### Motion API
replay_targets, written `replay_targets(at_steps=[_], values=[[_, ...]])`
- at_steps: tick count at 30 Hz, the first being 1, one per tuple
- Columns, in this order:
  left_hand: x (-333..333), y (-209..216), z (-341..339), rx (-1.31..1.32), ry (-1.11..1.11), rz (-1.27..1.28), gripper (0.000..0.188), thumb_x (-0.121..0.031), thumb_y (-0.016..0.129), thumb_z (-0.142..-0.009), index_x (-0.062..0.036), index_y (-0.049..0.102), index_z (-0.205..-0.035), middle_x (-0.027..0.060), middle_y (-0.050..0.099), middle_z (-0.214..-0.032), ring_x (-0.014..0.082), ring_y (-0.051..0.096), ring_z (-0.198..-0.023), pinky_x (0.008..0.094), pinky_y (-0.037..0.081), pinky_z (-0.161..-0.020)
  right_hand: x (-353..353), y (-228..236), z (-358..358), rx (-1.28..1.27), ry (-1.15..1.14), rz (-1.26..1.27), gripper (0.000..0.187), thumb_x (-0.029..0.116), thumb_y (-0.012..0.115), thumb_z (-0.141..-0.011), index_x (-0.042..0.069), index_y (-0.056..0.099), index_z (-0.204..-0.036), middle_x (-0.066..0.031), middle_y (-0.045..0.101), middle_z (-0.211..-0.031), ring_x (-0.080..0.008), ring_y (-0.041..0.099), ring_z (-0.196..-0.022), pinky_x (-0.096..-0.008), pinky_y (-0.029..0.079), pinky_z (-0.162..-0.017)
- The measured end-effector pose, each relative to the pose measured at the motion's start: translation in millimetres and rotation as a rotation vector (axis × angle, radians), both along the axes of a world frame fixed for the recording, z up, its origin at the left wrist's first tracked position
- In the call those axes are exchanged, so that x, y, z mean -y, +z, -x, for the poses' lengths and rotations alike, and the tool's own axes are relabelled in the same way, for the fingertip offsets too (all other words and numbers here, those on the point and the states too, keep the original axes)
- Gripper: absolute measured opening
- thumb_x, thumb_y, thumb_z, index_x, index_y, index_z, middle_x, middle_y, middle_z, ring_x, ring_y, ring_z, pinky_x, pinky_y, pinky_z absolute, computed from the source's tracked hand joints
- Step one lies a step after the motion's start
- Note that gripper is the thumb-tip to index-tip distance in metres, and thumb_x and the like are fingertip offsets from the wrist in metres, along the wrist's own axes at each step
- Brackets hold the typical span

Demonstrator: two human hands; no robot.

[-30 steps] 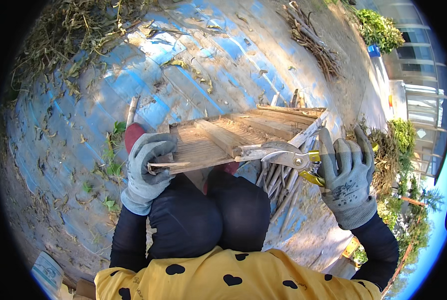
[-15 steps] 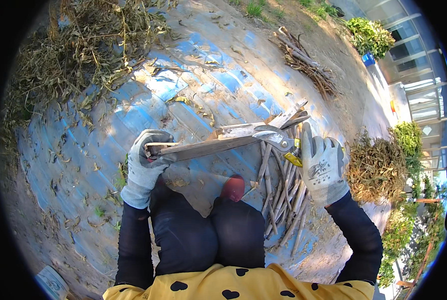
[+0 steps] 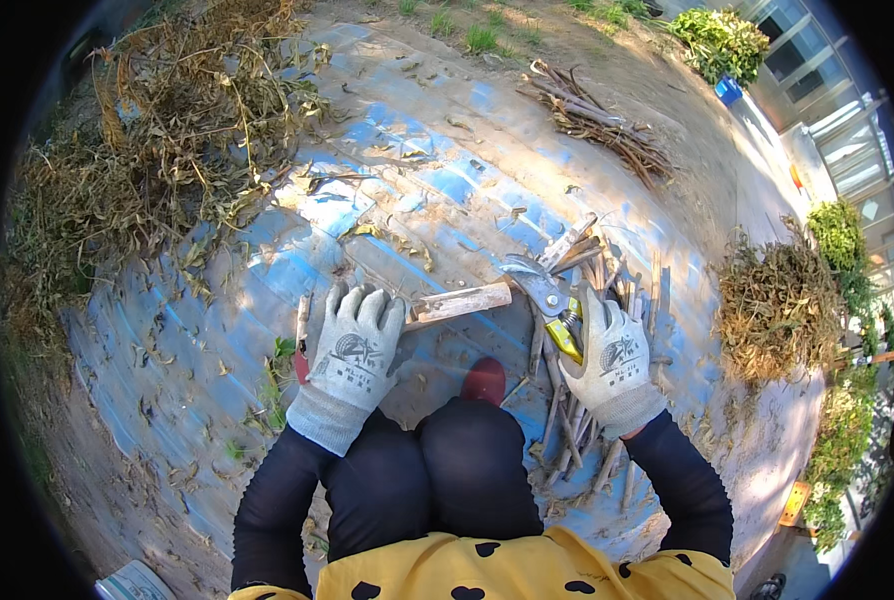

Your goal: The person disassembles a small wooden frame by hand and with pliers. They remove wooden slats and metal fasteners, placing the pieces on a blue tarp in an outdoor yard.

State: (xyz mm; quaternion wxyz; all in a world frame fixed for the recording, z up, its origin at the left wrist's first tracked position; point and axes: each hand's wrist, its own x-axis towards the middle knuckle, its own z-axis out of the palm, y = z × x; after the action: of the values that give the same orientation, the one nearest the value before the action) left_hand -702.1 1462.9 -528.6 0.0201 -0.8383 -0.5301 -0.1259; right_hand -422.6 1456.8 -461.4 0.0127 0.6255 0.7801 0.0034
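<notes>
My left hand, in a pale grey work glove, is closed over a piece of wood. Pale, worn wood sticks out to the right of its fingers, and a narrow wooden end shows on their left. My right hand, gloved alike, holds a pair of pruning shears by the yellow handles. Its grey metal blades point up and left, close to the right end of the wood. The palm and part of the handles are hidden. A heap of cut sticks lies below and around the right hand.
A dirty blue sheet covers the ground. Dry, leafy stalks are piled at the far left. A bundle of sticks lies at the far right, with a brown dried plant heap nearer. My red shoe is between the hands.
My left hand has moved right and now shows its back over the wood. The wood's right part is lower in view. My right hand, with the shears, has shifted slightly left and down.
</notes>
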Motion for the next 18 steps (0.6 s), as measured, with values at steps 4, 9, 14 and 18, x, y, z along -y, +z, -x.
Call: replay_targets(at_steps=[4,9,14,18], values=[[-4.8,5.4,-5.4,-0.021,0.098,0.316,0.037,-0.022,0.068,-0.068,-0.0102,0.054,-0.099,0.0106,0.055,-0.101,0.0289,0.055,-0.097,0.0438,0.042,-0.087,22.5,-2.4,-19.9,-0.019,-0.13,0.006,0.076,0.021,0.07,-0.065,0.0,0.038,-0.13,-0.0191,0.053,-0.104,-0.0336,0.053,-0.096,-0.044,0.041,-0.084],[1.7,0.1,-5.8,0.009,0.11,0.222,0.033,-0.018,0.069,-0.066,-0.0103,0.055,-0.094,0.0095,0.058,-0.094,0.0281,0.059,-0.087,0.0415,0.046,-0.072,21.6,3.1,-43.4,0.072,-0.214,0.077,0.075,0.024,0.071,-0.068,0.001,0.037,-0.131,-0.0209,0.05,-0.116,-0.034,0.052,-0.103,-0.0436,0.04,-0.089],[-0.6,-2.6,-6.3,0.027,0.112,0.178,0.03,-0.018,0.069,-0.065,-0.0094,0.057,-0.092,0.009,0.06,-0.09,0.0287,0.06,-0.082,0.0408,0.046,-0.071,-2.7,12.9,-42.0,0.333,-0.167,0.173,0.074,0.034,0.068,-0.074,-0.001,0.036,-0.131,-0.0206,0.049,-0.117,-0.0321,0.048,-0.112,-0.0423,0.04,-0.092],[-0.7,-5.4,-6.8,0.019,0.154,0.228,0.032,-0.019,0.069,-0.065,-0.0095,0.057,-0.094,0.0093,0.06,-0.091,0.0288,0.06,-0.083,0.0411,0.046,-0.072,-15.0,14.3,-36.6,0.485,-0.077,0.143,0.052,0.021,0.052,-0.08,0.003,0.044,-0.128,-0.0138,0.059,-0.099,-0.0257,0.062,-0.088,-0.0443,0.046,-0.078]])
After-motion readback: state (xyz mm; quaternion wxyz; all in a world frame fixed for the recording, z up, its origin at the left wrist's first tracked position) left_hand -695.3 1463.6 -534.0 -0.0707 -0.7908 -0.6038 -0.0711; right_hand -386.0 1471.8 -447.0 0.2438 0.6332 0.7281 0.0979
